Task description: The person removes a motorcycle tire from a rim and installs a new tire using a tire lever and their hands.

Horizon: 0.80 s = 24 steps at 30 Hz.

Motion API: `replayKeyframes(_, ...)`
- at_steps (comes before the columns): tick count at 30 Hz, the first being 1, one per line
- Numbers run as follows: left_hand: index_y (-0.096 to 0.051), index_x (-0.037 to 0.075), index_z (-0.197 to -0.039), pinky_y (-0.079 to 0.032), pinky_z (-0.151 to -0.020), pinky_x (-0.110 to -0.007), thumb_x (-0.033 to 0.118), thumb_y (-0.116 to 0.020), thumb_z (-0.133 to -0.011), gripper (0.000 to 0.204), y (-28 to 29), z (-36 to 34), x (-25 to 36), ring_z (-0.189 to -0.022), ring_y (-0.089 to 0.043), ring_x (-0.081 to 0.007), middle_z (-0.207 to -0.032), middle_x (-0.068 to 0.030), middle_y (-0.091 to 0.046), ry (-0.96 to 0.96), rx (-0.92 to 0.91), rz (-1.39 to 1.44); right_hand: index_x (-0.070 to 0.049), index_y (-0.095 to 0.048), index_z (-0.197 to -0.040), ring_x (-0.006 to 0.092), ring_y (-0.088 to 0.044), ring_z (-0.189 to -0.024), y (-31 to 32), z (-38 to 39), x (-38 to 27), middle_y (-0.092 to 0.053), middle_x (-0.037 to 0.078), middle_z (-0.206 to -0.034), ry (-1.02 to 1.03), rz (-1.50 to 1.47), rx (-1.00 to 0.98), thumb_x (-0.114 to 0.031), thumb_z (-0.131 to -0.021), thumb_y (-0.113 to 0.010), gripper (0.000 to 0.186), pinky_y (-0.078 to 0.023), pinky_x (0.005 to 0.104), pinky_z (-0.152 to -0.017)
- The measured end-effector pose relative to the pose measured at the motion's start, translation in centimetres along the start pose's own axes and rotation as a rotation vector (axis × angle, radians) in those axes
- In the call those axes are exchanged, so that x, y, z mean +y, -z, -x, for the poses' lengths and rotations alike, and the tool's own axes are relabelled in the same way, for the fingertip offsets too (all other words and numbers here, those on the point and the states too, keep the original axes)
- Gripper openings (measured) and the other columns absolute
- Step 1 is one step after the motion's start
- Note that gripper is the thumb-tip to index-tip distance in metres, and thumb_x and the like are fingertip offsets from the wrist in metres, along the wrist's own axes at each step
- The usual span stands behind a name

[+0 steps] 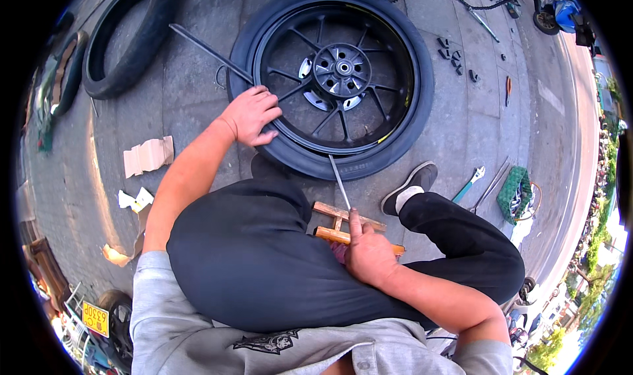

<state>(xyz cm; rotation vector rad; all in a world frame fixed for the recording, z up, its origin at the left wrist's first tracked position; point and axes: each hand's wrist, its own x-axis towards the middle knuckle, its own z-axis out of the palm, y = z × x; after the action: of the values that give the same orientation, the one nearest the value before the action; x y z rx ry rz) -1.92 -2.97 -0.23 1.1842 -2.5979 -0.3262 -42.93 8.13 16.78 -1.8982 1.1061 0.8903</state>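
Note:
A black spoked motorcycle wheel rim (307,38) lies flat on the pavement, with a black tire (422,91) around it. My left hand (252,116) grips the tire at its near-left side, its fingers bent over the rim edge and its thumb apart. Beside those fingers, a long metal tire lever (210,53) is wedged at the rim and sticks out to the far left. My right hand (371,251) is wrapped around a second tire lever (340,185), whose far tip sits between tire and rim at the near side. The palm hides its handle end.
A low wooden stool (359,235) is partly under me. Two old tires (92,78) lie far left, near brown cardboard (148,156). On the right are an adjustable wrench (469,184), a green basket (515,195), pliers (508,90) and small black pieces (456,58).

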Motion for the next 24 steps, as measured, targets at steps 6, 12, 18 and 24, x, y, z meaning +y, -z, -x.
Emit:
replayKeyframes(6,-0.068,0.006,-0.110,-0.048,-0.116,-0.056,0.035,-0.082,-0.072,0.050,-0.1,0.6,-1.3,-0.111,-0.066,-0.0409,-0.113,-0.0173,-0.065,-0.031,0.014,0.035,0.015,-0.011,-0.173,0.0535,-0.075,-0.102,-2.5,-0.8,-0.3,-0.062,0.043,-0.133,0.089,-0.032,0.139,-0.034,-0.099,-0.078,0.111,-0.063,0.0544,-0.091)
replayKeyframes(12,-0.066,0.006,-0.111,-0.046,-0.123,-0.057,0.029,-0.081,-0.075,0.045,-0.5,0.7,0.1,-0.118,-0.066,-0.0405,-0.115,-0.0181,-0.065,0.116,0.004,-0.008,0.018,-0.007,-0.172,0.0528,-0.073,-0.116,-0.5,-0.6,-1.5,-0.050,0.049,-0.146,0.020,-0.025,-0.047,-0.052,-0.102,-0.077,0.121,-0.063,0.0504,-0.097)
replayKeyframes(18,-0.070,0.006,-0.109,-0.044,-0.125,-0.053,0.044,-0.079,-0.088,0.044,-4.4,-0.9,7.5,-0.115,-0.068,-0.0339,-0.111,-0.0140,-0.067,0.289,0.129,-0.008,0.016,-0.007,-0.173,0.0517,-0.076,-0.108,0.2,-0.7,-0.6,-0.054,0.045,-0.142,0.034,0.029,-0.016,-0.037,-0.102,-0.074,0.111,-0.065,0.0500,-0.093)
replayKeyframes(24,-0.067,0.009,-0.095,-0.050,-0.112,-0.050,0.034,-0.079,-0.087,0.029,-4.6,-1.2,7.2,-0.104,-0.067,-0.0326,-0.102,-0.0113,-0.064,0.329,0.178,0.006,0.000,-0.020,-0.178,0.0446,-0.078,-0.099,5.1,-0.6,2.0,-0.065,0.029,-0.130,-0.034,0.235,-0.080,-0.013,-0.100,-0.064,0.090,-0.066,0.0484,-0.086)
